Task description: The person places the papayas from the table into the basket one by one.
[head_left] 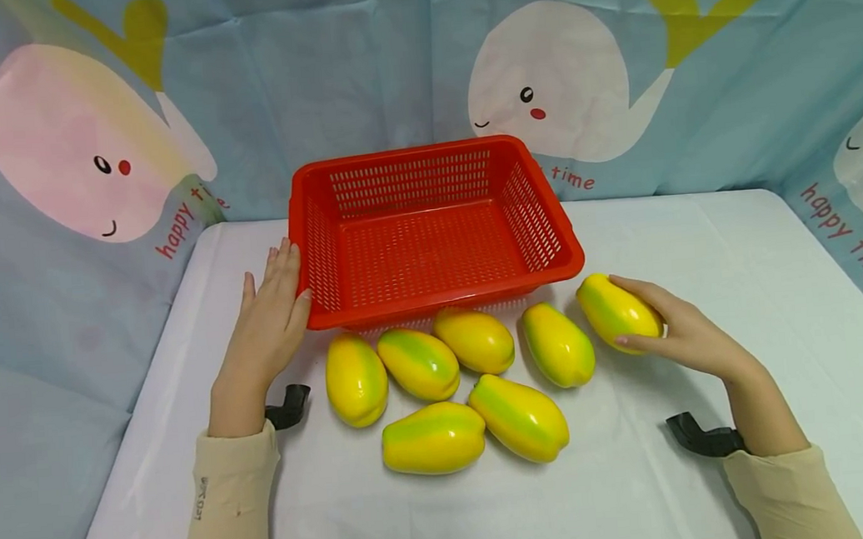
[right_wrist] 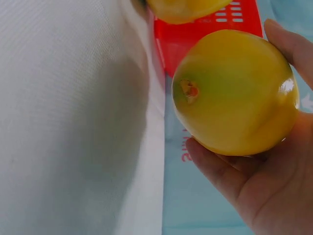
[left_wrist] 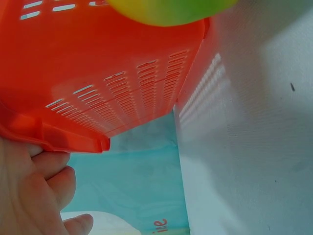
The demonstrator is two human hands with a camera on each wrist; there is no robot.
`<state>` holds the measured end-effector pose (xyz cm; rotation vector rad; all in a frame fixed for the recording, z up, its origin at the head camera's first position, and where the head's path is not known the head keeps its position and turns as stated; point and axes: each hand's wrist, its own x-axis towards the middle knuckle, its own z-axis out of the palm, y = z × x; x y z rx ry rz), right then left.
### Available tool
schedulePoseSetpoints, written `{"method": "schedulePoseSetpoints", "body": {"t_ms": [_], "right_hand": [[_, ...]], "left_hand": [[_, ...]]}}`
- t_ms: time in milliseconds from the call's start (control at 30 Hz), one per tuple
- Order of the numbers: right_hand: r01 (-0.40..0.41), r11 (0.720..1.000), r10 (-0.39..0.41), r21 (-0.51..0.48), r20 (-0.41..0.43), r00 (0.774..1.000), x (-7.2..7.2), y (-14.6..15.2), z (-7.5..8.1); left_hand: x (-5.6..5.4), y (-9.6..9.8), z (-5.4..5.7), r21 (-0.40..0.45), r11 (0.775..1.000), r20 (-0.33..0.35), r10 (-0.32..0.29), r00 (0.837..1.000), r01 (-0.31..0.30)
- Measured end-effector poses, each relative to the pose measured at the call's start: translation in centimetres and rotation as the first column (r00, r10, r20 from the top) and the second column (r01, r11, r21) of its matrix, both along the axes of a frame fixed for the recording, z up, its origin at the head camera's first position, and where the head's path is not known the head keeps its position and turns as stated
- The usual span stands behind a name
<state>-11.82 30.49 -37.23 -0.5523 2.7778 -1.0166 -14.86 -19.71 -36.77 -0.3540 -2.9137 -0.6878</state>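
My right hand (head_left: 679,327) grips a yellow-green papaya (head_left: 615,311), right of the basket's front corner. In the right wrist view the held papaya (right_wrist: 234,93) is off the white cloth, with thumb and fingers around its sides. A red plastic basket (head_left: 444,298) with slotted walls stands at the back of the table. My left hand (head_left: 270,318) lies along its left side with fingers extended, touching the rim; the left wrist view shows fingertips (left_wrist: 61,186) beside the rim (left_wrist: 73,142). Several more papayas lie in front of the basket, the nearest to the held one a papaya (head_left: 557,346).
A white cloth (head_left: 389,523) covers the table. Behind and beside it hangs a blue curtain (head_left: 358,82) printed with whales. Two papayas, one lying crosswise (head_left: 433,438) and one slanted (head_left: 519,418), are nearest the front. Black wrist mounts (head_left: 702,436) stick out from both wrists.
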Motion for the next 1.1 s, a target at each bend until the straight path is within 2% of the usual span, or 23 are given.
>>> {"method": "schedulePoseSetpoints", "body": {"t_ms": [567, 1100], "right_hand": [[0.049, 0.999, -0.049, -0.006, -0.034, 0.998, 0.0, -0.3, 1.0], [0.118, 0.993, -0.120, -0.026, -0.091, 0.989, -0.9, -1.1, 4.5]], "left_hand": [[0.0, 0.0, 0.0, 0.005, 1.000, -0.002, -0.005, 1.000, 0.005], [-0.1, -0.1, -0.2, 0.012, 1.000, -0.011, -0.008, 1.000, 0.008]]}}
